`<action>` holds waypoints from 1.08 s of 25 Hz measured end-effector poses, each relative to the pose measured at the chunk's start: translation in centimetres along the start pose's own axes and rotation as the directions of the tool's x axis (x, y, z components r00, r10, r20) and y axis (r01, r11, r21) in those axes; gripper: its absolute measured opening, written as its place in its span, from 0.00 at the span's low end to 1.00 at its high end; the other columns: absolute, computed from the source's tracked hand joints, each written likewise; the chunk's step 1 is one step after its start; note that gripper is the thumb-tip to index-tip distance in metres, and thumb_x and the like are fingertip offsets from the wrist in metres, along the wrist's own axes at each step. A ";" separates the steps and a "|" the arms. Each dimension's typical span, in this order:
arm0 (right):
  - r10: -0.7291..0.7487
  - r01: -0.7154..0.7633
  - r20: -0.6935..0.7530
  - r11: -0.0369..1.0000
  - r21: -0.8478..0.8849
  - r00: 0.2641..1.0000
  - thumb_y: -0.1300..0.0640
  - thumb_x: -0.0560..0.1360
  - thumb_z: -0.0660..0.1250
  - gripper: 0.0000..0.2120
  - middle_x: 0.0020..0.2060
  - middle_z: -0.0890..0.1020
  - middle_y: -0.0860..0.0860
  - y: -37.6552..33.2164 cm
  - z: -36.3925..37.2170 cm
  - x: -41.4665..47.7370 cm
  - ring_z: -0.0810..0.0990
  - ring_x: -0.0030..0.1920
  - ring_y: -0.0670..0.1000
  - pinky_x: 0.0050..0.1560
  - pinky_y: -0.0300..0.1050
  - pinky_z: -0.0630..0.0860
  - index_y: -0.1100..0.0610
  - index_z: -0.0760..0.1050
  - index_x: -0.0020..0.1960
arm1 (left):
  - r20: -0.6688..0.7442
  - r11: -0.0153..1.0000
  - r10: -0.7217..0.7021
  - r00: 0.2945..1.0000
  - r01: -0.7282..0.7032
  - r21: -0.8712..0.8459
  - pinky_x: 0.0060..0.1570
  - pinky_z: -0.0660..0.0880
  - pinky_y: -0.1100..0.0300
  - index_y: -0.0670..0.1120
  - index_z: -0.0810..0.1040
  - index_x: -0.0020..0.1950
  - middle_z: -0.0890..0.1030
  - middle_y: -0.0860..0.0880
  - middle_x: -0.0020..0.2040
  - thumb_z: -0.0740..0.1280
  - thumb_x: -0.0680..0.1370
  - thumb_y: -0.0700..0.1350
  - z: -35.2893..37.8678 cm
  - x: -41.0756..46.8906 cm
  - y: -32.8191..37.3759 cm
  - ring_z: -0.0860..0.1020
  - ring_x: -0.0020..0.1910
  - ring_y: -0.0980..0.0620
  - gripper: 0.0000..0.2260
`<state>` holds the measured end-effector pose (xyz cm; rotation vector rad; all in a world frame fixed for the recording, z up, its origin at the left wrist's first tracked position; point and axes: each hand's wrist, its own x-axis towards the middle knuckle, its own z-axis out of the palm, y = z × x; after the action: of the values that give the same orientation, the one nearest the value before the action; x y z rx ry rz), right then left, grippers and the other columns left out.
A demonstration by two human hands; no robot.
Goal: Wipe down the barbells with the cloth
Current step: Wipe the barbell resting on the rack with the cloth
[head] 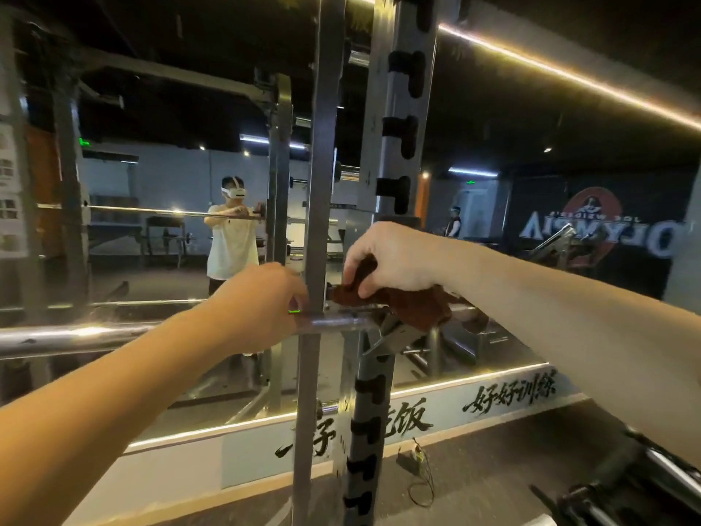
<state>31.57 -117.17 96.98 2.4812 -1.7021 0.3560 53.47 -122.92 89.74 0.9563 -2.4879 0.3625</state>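
The right hand (387, 260) grips a brown cloth (413, 303), fingers curled down over it, and presses it onto the barbell (76, 337) where the bar meets the hook of the rack upright (396, 146). The left hand (261, 303) is curled around the same bar just to the left, beside a slim steel post (322, 184) that stands between the two hands. The chrome bar runs out level to the left edge. Behind the rack a wall mirror (151, 165) reflects the person at the bar. A loose cable (421, 476) lies on the floor below.
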 end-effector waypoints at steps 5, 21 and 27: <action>0.149 -0.094 0.130 0.928 -0.360 0.980 0.62 0.76 0.72 0.09 0.52 0.82 0.47 -1.5 2.2 1.3 0.80 0.51 0.48 0.50 0.43 0.78 0.50 0.84 0.53 | 0.040 0.995 0.058 0.998 -0.054 -0.089 0.50 0.80 0.58 0.57 0.84 0.54 0.80 0.61 0.47 0.70 0.79 0.58 -1.4 -2.4 -4.1 0.77 0.45 0.60 0.09; 0.492 -0.428 -0.597 0.866 0.260 0.634 0.58 0.82 0.65 0.13 0.57 0.74 0.43 -13.7 14.5 1.5 0.72 0.57 0.39 0.65 0.31 0.66 0.51 0.81 0.65 | -0.019 0.998 -0.009 1.000 0.008 -0.060 0.34 0.65 0.65 0.59 0.77 0.48 0.74 0.60 0.42 0.70 0.78 0.60 -3.3 -9.1 -10.9 0.73 0.41 0.58 0.07; 0.530 -0.367 -0.687 0.846 0.387 0.497 0.60 0.81 0.67 0.13 0.56 0.73 0.40 -13.7 17.3 1.6 0.72 0.57 0.37 0.67 0.27 0.66 0.52 0.81 0.64 | -0.105 0.999 -0.025 0.994 0.023 -0.028 0.45 0.72 0.59 0.54 0.81 0.58 0.74 0.55 0.48 0.67 0.80 0.60 -1.9 -9.5 -10.9 0.72 0.49 0.54 0.14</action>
<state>47.07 -117.49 81.26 1.4465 -1.8662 1.4673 67.77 -124.73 87.56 0.9312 -2.3783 0.3618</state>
